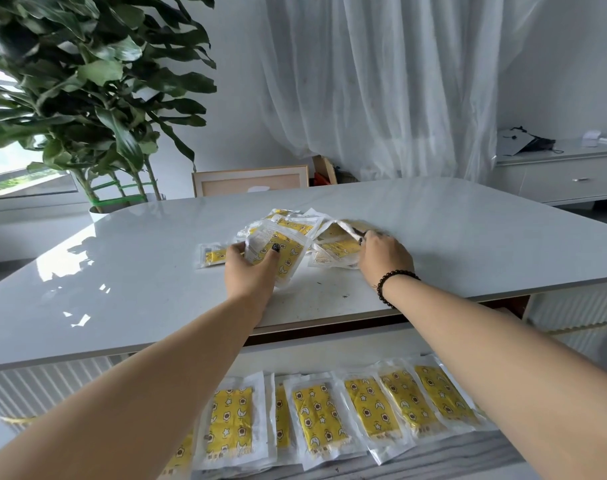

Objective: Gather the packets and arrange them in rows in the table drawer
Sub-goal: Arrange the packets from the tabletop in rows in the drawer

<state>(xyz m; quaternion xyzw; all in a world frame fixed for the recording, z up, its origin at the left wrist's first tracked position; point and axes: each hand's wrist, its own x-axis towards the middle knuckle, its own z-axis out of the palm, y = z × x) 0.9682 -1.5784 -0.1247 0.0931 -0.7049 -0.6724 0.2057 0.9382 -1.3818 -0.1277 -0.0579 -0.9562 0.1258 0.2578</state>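
While a row of yellow-patterned packets (316, 419) is lying side by side, edges overlapping, in the open table drawer (451, 460) nearest the camera, both arms are reaching out over the white table (122, 271). Farther out, the left hand (252, 271) is gripping a packet (281, 252) with thumb on top, and the right hand (385, 258) is pinching the edge of another in the loose pile (316, 233), beyond which a plant (87, 81) and sheer curtain (381, 81) are standing.

no legible text, small print on the yellow packets (314, 419) too blurred to read
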